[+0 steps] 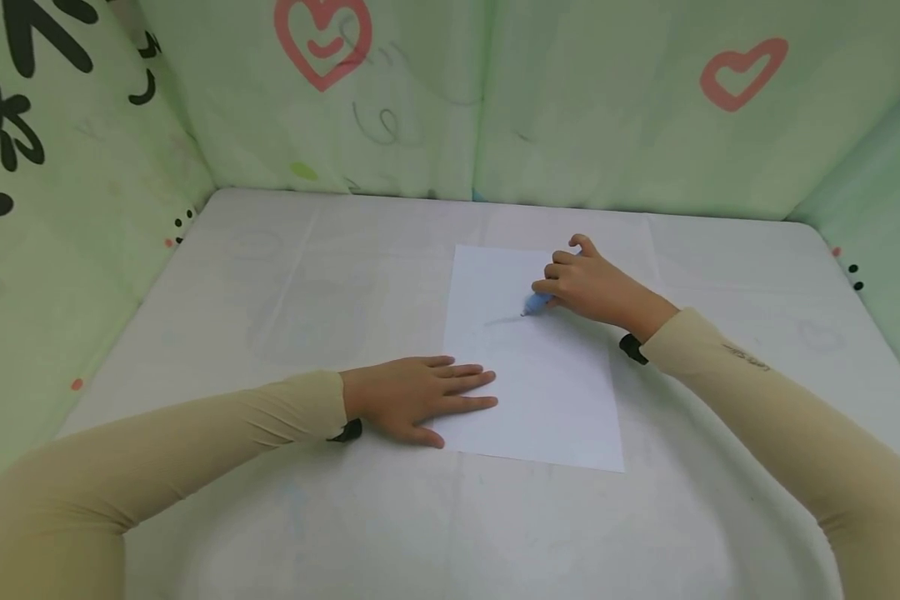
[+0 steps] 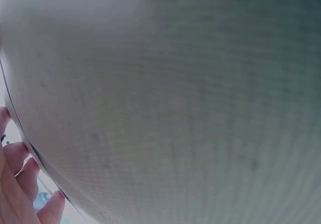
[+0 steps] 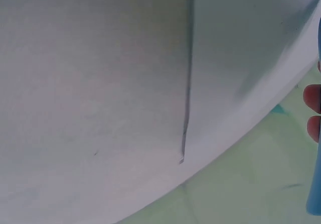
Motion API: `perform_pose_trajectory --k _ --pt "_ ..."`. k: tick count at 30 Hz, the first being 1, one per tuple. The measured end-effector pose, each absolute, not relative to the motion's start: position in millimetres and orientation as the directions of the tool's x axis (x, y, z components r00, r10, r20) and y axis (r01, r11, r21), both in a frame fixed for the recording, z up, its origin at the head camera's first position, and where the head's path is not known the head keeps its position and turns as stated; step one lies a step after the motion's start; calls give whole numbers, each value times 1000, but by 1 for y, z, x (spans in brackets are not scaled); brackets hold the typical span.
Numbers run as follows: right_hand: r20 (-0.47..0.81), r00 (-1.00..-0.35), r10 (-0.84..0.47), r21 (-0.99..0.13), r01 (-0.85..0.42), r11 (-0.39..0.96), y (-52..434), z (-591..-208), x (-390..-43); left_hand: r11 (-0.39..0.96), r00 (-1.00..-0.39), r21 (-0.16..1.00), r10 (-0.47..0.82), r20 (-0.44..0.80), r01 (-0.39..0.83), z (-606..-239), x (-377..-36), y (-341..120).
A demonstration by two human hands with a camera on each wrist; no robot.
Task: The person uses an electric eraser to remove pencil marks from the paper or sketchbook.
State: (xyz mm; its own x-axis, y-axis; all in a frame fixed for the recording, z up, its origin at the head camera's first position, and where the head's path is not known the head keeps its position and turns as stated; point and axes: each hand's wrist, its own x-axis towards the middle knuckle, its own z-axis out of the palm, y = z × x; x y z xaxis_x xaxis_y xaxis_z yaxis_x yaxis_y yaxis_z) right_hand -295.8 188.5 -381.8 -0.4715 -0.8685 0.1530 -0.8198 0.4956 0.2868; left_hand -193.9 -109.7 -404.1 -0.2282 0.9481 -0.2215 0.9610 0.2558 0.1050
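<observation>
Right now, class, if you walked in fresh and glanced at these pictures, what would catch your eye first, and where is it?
First, the white sheet of paper lying in the middle of the pale table. The right hand grips a blue pen with its tip on the upper part of the sheet, while the left hand rests flat on the sheet's near left edge. Behind, green padded walls bear pink hearts.

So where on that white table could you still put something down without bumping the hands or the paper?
Bare table lies left of the sheet of paper, up to the padded wall, and along the near edge below it. It is crowded on the sheet: the left hand presses its edge, the right hand holds a blue pen.
</observation>
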Motion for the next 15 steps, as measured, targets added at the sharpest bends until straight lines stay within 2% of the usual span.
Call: perform_pose_trajectory --k 8,15 --pt "196 -432 -880 290 -832 473 201 -382 -292 251 -224 106 950 -217 962 -403 -194 -109" --pt "189 -437 -879 284 -833 475 191 -384 -297 255 -228 106 948 -221 961 -404 -194 -110"
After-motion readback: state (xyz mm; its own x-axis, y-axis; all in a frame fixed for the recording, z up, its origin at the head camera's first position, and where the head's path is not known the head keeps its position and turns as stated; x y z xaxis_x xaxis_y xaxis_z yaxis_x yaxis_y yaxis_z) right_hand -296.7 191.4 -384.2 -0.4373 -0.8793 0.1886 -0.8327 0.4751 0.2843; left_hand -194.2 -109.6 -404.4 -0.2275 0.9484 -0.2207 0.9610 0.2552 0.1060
